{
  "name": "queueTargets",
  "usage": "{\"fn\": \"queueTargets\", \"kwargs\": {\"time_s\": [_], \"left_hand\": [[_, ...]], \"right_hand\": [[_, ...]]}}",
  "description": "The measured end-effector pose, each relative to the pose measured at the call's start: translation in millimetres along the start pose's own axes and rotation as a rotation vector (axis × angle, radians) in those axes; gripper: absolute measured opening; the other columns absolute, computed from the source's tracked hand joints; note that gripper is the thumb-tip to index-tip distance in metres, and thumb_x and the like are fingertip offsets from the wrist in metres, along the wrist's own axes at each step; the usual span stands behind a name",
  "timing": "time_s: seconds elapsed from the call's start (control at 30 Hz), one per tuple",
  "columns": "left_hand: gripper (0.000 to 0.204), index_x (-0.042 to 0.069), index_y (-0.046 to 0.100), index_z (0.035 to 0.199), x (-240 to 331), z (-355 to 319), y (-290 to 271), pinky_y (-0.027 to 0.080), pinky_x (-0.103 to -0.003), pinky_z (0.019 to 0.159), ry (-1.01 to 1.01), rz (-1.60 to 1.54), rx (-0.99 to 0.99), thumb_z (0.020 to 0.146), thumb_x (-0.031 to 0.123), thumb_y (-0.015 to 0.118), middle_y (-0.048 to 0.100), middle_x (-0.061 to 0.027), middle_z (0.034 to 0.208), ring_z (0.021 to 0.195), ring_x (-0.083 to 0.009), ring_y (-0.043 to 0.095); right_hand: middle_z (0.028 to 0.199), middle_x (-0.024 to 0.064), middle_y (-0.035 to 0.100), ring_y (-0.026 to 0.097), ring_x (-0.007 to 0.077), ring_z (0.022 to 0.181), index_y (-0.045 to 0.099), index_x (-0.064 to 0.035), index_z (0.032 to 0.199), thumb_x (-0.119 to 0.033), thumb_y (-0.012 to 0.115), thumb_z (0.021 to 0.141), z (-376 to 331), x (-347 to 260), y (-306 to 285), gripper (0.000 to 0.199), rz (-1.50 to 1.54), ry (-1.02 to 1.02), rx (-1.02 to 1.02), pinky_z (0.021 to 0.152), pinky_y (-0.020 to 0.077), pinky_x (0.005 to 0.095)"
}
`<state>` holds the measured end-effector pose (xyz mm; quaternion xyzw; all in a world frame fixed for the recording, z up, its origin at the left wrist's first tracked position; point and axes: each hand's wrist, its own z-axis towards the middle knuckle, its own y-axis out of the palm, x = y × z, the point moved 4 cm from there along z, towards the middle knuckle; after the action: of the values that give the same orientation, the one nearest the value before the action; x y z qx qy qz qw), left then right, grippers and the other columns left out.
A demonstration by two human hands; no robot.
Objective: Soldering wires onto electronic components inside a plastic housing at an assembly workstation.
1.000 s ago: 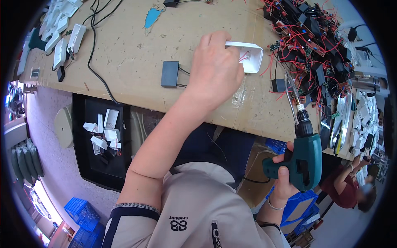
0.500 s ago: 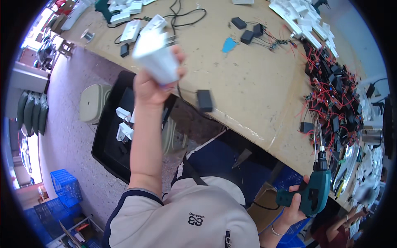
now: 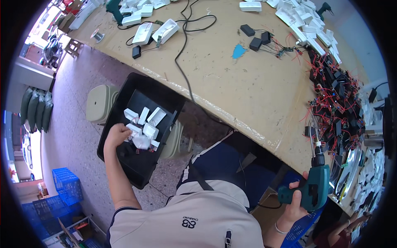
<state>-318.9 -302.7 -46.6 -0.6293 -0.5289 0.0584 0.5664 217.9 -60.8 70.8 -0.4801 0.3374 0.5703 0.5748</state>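
My left hand [image 3: 119,134] is down in a black tray [image 3: 133,173], its fingers bunched at the edge of a small pile of white plastic casings [image 3: 156,116]. I cannot make out whether the fingertips grip a casing or only touch one. Just beside them, one white casing [image 3: 142,142] is smeared by motion. On the right, my right hand [image 3: 295,204] is wrapped round the handle of a teal power drill [image 3: 317,188]. The drill's bit points away from me, its tip near a heap of black boxes with red wires [image 3: 337,99] on the table.
The wooden table [image 3: 244,93] carries two open white casings [image 3: 166,31], a black cable [image 3: 185,45], a blue scrap [image 3: 238,51], a few wired black boxes [image 3: 255,44] and white parts piled at the far right. Beside the tray stands a beige stool [image 3: 98,103]. Another person's arm [image 3: 341,231] shows at lower right.
My left hand has moved down from above the table into the tray, and the white casing it carried has left the tabletop. The black box at the table edge is gone. The drill stays in my right hand.
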Motion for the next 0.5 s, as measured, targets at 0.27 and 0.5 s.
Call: {"fn": "queueTargets", "kwargs": {"time_s": [0.27, 0.5], "left_hand": [[0.030, 0.000, 0.059, 0.108, 329, 61, 8, 0.046, -0.028, 0.077, 0.754, -0.166, -0.098, 0.085, 0.019, 0.060, 0.064, -0.0090, 0.090, 0.087, -0.0154, 0.059], [0.032, 0.003, 0.060, 0.111, 486, 264, 59, 0.046, -0.035, 0.080, 0.795, -0.207, 0.203, 0.082, 0.018, 0.058, 0.063, -0.0137, 0.102, 0.093, -0.0252, 0.060]], "right_hand": [[0.111, 0.0222, 0.056, 0.060, 0.0169, 0.072, 0.036, 0.0065, 0.127, -0.012, 0.064, 0.078, 12, 10, -7, 0.060, 0.076, 0.059, 0.092, 0.064, 0.0508, 0.0261], [0.110, 0.0214, 0.055, 0.062, 0.0204, 0.069, 0.036, 0.0078, 0.125, -0.021, 0.071, 0.076, 20, 43, -28, 0.067, 0.497, 0.206, 0.188, 0.055, 0.0558, 0.0295]]}}
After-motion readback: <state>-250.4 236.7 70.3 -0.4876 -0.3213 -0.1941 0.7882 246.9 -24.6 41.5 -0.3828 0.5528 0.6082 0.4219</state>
